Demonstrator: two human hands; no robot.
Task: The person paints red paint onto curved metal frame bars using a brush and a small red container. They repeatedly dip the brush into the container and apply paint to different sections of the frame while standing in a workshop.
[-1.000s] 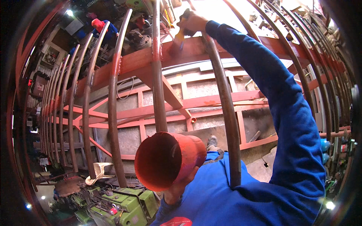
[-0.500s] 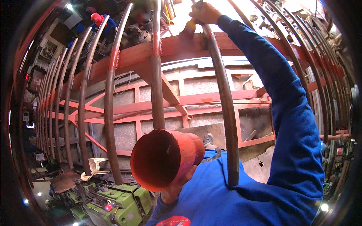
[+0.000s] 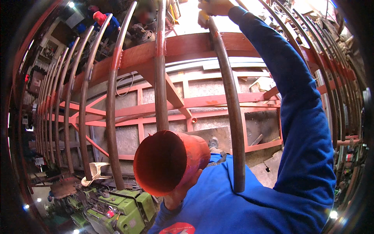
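red frame, curved bars, cup, brush

red steel frame (image 3: 202,43) behind rows of curved bars. nearest curved bar (image 3: 230,101) at centre right. left hand (image 3: 183,191) wrapped around an orange paint cup (image 3: 167,162), low centre. right hand (image 3: 214,7) at the top edge, closed on a yellow brush handle (image 3: 203,16) against the bar.

The single head-worn fisheye camera is looking down from above through a red steel frame (image 3: 202,46) of curved bars, sitting very near the wearer's blue sleeve (image 3: 304,128). Its rim is bending and darkening everything, so the far corners are probably unreadable.
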